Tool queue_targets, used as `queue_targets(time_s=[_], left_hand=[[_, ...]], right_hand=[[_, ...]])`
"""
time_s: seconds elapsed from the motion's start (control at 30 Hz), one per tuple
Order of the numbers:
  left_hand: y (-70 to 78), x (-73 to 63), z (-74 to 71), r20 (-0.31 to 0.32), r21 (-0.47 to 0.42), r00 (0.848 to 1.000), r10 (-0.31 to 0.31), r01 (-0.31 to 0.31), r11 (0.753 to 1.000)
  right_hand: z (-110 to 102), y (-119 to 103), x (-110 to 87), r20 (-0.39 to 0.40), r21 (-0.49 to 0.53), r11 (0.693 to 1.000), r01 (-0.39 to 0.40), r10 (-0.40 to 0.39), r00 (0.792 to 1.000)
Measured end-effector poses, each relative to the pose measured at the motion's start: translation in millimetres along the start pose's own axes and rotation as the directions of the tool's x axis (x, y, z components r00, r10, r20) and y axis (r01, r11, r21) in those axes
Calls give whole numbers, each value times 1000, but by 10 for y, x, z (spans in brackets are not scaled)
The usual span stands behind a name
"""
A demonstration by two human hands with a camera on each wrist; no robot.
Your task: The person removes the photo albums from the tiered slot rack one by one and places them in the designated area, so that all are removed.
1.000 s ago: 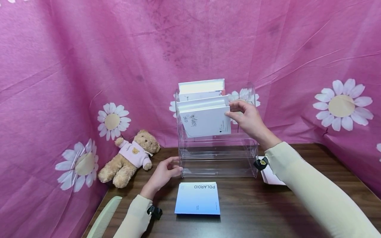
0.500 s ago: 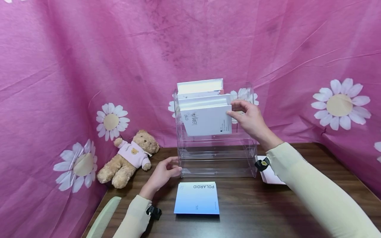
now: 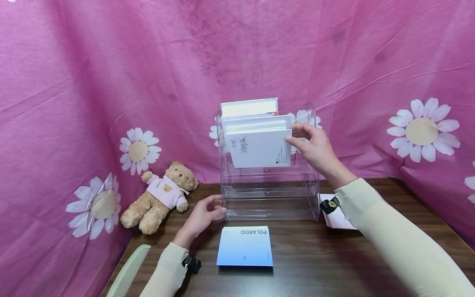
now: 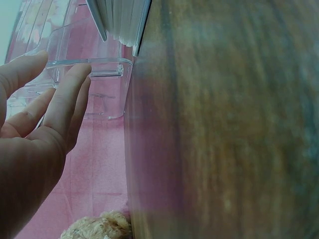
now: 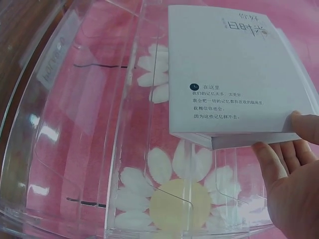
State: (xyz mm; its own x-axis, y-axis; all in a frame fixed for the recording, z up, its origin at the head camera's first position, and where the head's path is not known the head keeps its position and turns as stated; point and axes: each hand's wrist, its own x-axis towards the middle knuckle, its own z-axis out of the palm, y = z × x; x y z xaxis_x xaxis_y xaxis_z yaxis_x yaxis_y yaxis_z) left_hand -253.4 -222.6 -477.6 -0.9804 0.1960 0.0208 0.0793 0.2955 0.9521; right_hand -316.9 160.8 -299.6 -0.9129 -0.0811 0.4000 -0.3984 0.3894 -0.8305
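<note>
In the head view, my right hand point(image 3: 315, 148) pinches a white photo album point(image 3: 261, 149) by its right edge, thumb on the front cover and fingers behind. The album stands tilted at an upper tier of a clear acrylic rack point(image 3: 271, 215). Dark printed characters show on its cover point(image 5: 234, 69) in the right wrist view. Behind it, another white album point(image 3: 249, 107) stands in the top tier. My left hand point(image 3: 202, 215) rests against the rack's lower left side; its fingers point(image 4: 65, 102) are extended in the left wrist view.
A blue POLAROID album point(image 3: 245, 247) lies on the wooden table point(image 3: 304, 268) before the rack. A white item point(image 3: 339, 218) lies right of the rack, partly behind my right wrist. Teddy bear point(image 3: 163, 196) and pale green comb point(image 3: 129, 272) are at left. A pink curtain point(image 3: 185, 82) hangs behind.
My right hand has shifted the white album slightly to the right and a little up. The left hand has stayed at the rack's side.
</note>
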Motion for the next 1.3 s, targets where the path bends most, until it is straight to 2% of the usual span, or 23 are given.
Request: queue_targets(time_s=[0.43, 0.7, 1.03, 1.3], left_hand=[[-2, -1, -15, 7, 5, 1000, -4, 4, 1000], [-10, -6, -20, 9, 0, 1000, -2, 2, 1000], [1, -15, -7, 8, -10, 1000, -5, 5, 1000], [2, -18, -5, 3, -4, 1000, -7, 7, 1000]], right_hand=[[-54, -16, -112, -11, 13, 1000, 22, -21, 1000], [-96, -12, -234, 9, -11, 1000, 6, -6, 1000], [-170, 45, -395, 2, 11, 1000, -7, 7, 1000], [-250, 107, -521, -12, -32, 999, -7, 6, 1000]])
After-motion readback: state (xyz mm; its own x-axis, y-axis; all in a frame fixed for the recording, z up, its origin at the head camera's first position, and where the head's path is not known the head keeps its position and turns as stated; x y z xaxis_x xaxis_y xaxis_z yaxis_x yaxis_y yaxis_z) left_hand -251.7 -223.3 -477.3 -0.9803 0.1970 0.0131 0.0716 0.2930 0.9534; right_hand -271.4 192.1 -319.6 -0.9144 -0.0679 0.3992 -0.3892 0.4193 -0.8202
